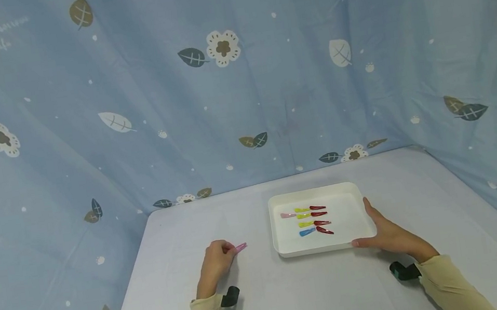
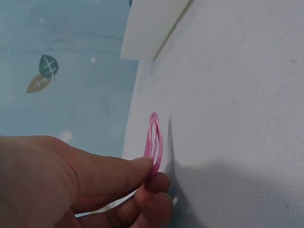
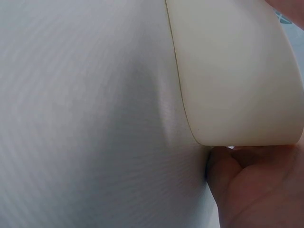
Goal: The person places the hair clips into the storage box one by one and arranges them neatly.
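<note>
Between thumb and fingertips, my left hand [image 1: 217, 258] pinches a pink snap hair clip [image 2: 153, 142], its rounded end pointing away from the hand. It is held just above the white cloth, left of a white tray [image 1: 317, 250]. My right hand [image 1: 388, 233] grips the near right corner of that tray, with the thumb along the front wall and the fingers along the right side. Inside lie several hair clips: a pale pink one [image 1: 288, 215], a blue one [image 1: 307, 232], three yellow ones [image 1: 305, 224] and several red ones [image 1: 324, 230], mostly in rows.
A white cloth [image 1: 268, 304] covers the table. Behind it and at both sides hangs a blue curtain [image 1: 207, 129] with leaves and flowers. Dark wrist-worn devices [image 1: 230, 296] sit by both sleeves.
</note>
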Demonstrator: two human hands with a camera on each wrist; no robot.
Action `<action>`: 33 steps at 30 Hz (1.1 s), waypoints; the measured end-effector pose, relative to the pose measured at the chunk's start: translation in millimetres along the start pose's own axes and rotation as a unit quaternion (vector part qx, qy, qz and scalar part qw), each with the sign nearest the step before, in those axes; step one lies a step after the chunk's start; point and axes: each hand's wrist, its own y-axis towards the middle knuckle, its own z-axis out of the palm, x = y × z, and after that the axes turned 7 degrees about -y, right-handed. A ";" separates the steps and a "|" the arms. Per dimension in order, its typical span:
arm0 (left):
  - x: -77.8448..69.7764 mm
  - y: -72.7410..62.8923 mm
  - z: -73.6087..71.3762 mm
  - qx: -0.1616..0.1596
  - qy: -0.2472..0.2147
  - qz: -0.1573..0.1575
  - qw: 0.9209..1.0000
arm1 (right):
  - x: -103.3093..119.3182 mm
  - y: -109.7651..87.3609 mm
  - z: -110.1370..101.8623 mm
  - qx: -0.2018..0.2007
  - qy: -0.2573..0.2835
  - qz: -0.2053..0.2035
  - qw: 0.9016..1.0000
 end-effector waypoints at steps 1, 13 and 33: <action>0.6 1.0 0.2 -0.001 -0.001 0.000 1.000 | -0.1 0.1 -0.2 -0.001 0.000 -0.004 1.000; -4.2 2.1 -5.0 0.016 -0.064 0.013 0.998 | -2.6 1.1 1.6 0.004 -0.016 0.020 1.000; -27.4 9.6 -9.3 0.023 -0.130 0.063 0.989 | 0.4 -0.3 -0.1 0.001 -0.006 0.010 1.000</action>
